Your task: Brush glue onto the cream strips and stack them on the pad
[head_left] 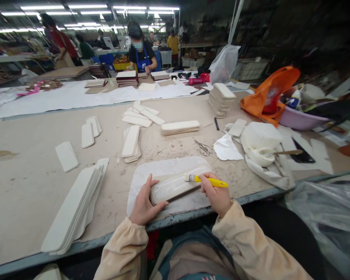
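My right hand (pixel 216 193) grips a yellow-handled paintbrush (pixel 211 181), its pale bristles resting on a long, rounded panel (pixel 172 188). The panel's top has a wet, whitish sheen, and it seems to be a small stack with darker edges. Thumb and fingers of my left hand (pixel 147 202) are spread around the panel's left end, holding it steady. Beneath the panel lies a white rounded sheet (pixel 140 175) at the table's front edge. To the right, a white tub (pixel 261 140) wrapped in cloth has a wooden-handled stick (pixel 288 152) lying across its opening.
A fanned stack of long white panels (pixel 72 210) lies front left. Several shorter piles (pixel 131 144), scissors (pixel 203 147), a black pen (pixel 216 123) and a white scrap (pixel 227 147) lie beyond. A purple basin (pixel 303 116) with an orange bag stands right. A masked co-worker (pixel 141 54) works across the table.
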The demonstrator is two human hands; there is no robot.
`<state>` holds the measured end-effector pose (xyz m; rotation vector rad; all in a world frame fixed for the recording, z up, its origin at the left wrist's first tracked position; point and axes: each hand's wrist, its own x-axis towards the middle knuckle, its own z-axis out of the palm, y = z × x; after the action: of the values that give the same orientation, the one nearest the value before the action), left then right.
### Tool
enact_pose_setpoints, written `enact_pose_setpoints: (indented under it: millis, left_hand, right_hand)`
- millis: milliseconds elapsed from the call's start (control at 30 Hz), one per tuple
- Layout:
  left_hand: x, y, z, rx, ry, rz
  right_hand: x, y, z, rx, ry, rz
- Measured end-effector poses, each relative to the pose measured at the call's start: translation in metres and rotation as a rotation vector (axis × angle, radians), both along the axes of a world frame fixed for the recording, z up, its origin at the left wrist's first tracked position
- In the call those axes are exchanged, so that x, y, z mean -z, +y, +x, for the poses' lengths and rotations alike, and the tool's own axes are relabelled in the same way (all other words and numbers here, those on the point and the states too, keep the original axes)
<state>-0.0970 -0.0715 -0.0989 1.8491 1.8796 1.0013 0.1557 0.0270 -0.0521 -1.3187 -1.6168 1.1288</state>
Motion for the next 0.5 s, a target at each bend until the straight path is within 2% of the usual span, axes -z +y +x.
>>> enact_pose_setpoints:
  millis: [133, 267, 367, 500]
  left_hand:
    - [0.000, 0.000, -0.001, -0.015, 0.021, -0.005]
    - [0.000, 0.001, -0.002, -0.021, 0.041, -0.018]
    - [0.000, 0.001, -0.002, -0.016, 0.056, -0.015]
    - [-0.001, 0.001, 0.000, -0.022, 0.063, -0.022]
  right_hand:
    - [0.000, 0.011, 0.026, 0.137, -0.126, 0.134]
    - [-0.001, 0.012, 0.040, 0.168, -0.241, 0.268]
    - [0.001, 0.006, 0.041, 0.116, -0.272, 0.343]
    - [0.001, -0.017, 0.023, -0.075, -0.171, 0.353]
